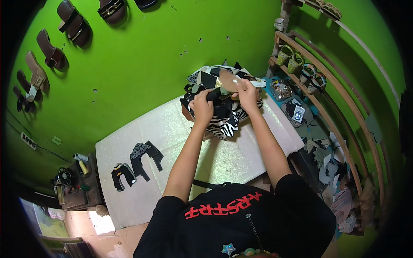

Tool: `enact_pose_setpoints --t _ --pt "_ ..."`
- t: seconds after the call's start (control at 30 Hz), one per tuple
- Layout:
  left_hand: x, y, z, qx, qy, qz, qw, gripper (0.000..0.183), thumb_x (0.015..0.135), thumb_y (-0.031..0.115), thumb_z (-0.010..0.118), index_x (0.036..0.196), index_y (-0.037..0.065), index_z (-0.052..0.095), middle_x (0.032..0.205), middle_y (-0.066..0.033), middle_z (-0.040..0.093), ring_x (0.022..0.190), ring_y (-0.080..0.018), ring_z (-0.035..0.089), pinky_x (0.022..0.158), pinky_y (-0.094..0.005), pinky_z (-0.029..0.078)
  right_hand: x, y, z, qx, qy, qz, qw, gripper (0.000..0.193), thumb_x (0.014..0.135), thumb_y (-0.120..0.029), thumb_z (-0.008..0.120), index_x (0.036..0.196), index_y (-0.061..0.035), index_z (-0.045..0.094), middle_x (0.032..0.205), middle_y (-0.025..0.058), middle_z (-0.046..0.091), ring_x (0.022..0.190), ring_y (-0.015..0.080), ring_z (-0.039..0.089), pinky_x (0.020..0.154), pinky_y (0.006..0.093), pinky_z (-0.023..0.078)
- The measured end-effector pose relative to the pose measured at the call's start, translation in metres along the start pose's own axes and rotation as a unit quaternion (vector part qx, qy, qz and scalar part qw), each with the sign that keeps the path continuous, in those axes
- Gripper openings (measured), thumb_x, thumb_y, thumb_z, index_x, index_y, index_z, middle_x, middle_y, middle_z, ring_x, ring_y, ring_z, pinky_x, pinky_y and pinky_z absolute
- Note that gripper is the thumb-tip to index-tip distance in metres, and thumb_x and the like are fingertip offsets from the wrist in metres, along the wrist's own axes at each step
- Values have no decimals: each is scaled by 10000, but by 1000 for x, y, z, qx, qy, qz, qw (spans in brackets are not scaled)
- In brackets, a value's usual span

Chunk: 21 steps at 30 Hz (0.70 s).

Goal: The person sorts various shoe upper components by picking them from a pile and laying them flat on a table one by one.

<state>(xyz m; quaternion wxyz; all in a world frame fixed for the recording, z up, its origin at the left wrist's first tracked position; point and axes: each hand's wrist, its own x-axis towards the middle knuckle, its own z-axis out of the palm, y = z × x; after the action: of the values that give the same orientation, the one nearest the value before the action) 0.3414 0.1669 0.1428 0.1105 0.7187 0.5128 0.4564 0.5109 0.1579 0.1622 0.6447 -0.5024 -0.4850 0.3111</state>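
At the far edge of the table, both my hands work over a heap of material scraps [224, 128], many of them black, white, zebra-striped or patterned. My left hand [202, 107] has its fingers closed on a black piece of material [213, 95] at the top of the heap. Between the fingers of my right hand [248, 96] is a brown, rounded flat piece [228, 81], raised above the scraps. On the table to the left lie a black U-shaped cut piece [137, 165] with a grey patterned piece on it, and a small stack of black curved pieces [117, 177].
The pale glittery table [232, 165] meets a green wall with sandals [53, 56] hung on it. Wooden shelves [309, 64] with small shoes rise at right. Below them are a tray of small items [282, 90] and more scraps [329, 167]. A sewing machine-like device [64, 176] stands left.
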Motion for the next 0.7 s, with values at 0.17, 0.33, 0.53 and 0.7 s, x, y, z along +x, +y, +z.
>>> enact_pose_setpoints --t 0.17,0.33,0.53,0.7 --pt "4 -27 -3 -77 55 -49 994 251 810 98 533 1029 -15 584 965 -208 569 911 -373 537 797 -399 428 2 18 -5 49 64 -31 996 158 892 -119 541 868 31 498 778 124 646 550 148 626 526 238 487" --pt "10 -50 4 -255 14 -179 950 278 827 135 592 1060 -9 543 965 -189 588 924 -321 577 788 -373 445 14 45 -24 -82 73 -23 994 149 860 -118 607 846 23 561 764 89 630 604 124 618 500 227 483" --pt "-10 -84 0 -227 81 -161 957 511 796 5 632 1233 8 366 1029 -167 547 755 -187 634 653 -270 514 -4 22 2 -33 36 66 997 130 836 -103 613 897 8 583 730 105 637 624 139 642 482 234 483" --pt "-24 -55 -7 0 -29 -173 985 828 688 210 734 1356 30 280 1275 -266 374 1176 -376 401 954 -452 371 -4 32 -7 112 64 79 989 250 820 -12 579 1059 20 511 811 121 618 701 195 666 536 234 526"
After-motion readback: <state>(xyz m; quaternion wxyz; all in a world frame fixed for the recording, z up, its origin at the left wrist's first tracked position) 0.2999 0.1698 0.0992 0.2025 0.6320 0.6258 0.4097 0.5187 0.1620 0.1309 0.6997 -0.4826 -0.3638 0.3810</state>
